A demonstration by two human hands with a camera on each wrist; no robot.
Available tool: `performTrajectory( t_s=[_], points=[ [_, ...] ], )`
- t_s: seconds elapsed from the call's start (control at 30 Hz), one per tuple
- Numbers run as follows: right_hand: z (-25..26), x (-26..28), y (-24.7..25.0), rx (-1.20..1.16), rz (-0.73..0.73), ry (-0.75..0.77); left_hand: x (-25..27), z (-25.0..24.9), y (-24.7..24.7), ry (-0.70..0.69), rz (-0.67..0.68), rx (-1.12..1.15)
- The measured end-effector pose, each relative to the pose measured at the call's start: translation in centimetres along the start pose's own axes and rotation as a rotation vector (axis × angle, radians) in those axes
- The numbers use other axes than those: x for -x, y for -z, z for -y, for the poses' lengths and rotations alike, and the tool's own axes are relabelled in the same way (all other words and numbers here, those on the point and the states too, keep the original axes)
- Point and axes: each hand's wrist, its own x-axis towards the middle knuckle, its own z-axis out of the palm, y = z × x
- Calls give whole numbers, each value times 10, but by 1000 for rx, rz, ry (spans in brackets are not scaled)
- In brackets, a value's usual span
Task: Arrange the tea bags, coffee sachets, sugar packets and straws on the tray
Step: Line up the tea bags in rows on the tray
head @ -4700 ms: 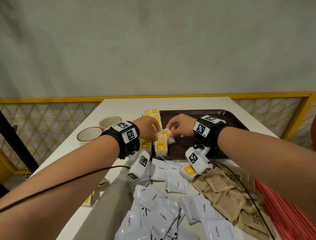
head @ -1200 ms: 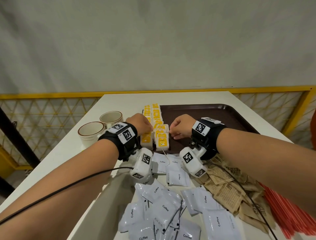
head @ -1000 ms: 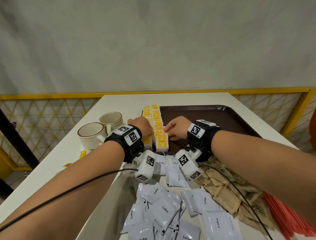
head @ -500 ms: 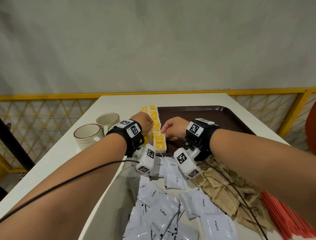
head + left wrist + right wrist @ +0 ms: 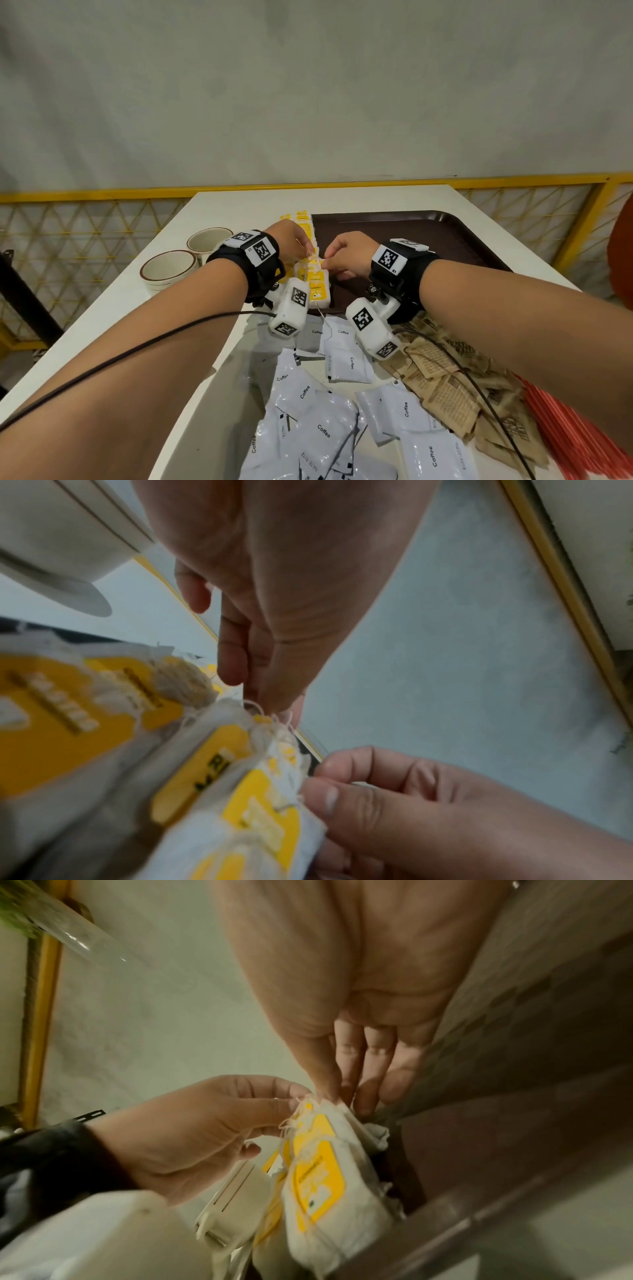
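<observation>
Both hands are working at the near end of the row of tea bags, which is lying along the left edge of the brown tray, directly under the fingertips. The left hand is pinching the gathered top and thread of one bag between thumb and forefinger, and the right hand is pinching the top edge of the neighbouring bag the same way, its other fingers curled. The bags are looking light, soft and limp: thin white paper pouches with stiff yellow card tags and loose strings that could snag, so taking them by the folded top seems safest, with little squeeze. Nearer the person than the hands, glossy white coffee sachets are lying in a slippery-looking heap on the desk, with crinkled brown paper sugar packets to the right of them and thin red straws beyond those. Two glazed cups are standing left of the left hand.
</observation>
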Motion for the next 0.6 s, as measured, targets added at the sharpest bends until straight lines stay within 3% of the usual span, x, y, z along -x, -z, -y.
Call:
performTrajectory(
  t_s=[0.13,0.37,0.6],
  points=[
    [5,0,4,78,-46,0,8,2,0,-9,-29,34],
    [17,2,15,293,-150,147,18,3,8,-36,-9,33],
    [21,6,17,274,-180,198,23,1,8,-27,-55,68]
  ],
)
